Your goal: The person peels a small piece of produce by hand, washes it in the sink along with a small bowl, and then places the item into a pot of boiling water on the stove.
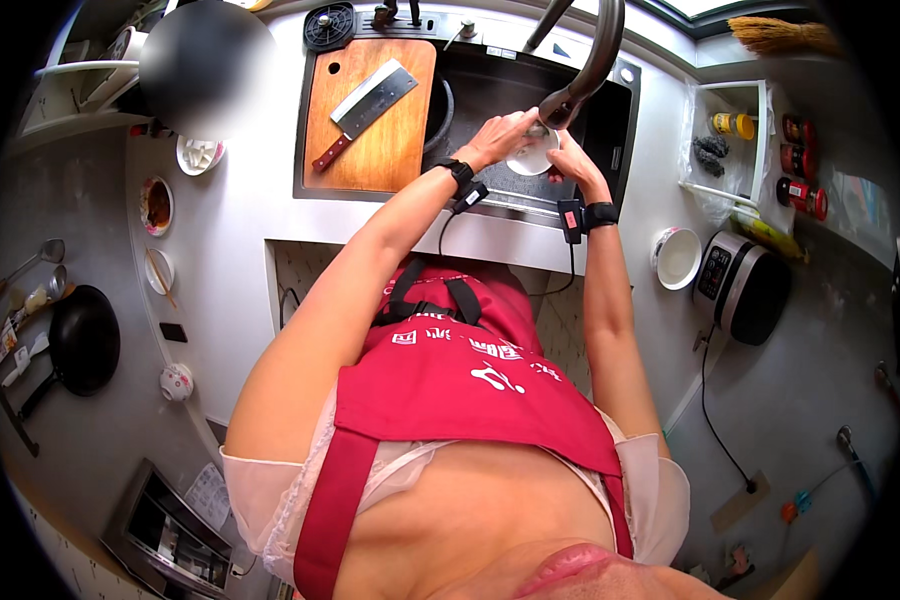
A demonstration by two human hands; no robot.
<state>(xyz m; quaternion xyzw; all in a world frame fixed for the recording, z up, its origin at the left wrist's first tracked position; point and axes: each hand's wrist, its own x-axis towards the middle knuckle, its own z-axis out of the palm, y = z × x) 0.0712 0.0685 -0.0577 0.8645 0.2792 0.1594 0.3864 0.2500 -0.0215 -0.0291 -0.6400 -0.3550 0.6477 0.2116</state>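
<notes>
Over the dark sink (480, 90), a small white bowl (531, 161) is held beneath the spout of a dark gooseneck faucet (596, 67). My right hand (576, 166) grips the bowl's right rim with the thumb on top. On the other side, my left hand (499, 139) reaches across the bowl's upper left edge with fingers stretched out; the faucet head and bowl partly hide its fingertips, so its hold is unclear. Left of my hands, a wooden cutting board (375, 150) lies over the sink, bearing a cleaver (379, 97) with a reddish handle.
A dark round vessel (442, 112) shows beside the board. Several bowls line the left counter, including one with white pieces (199, 154) and one with chopsticks (159, 271). At right are a white bowl (677, 259), a countertop appliance (746, 285) and a rack (720, 142).
</notes>
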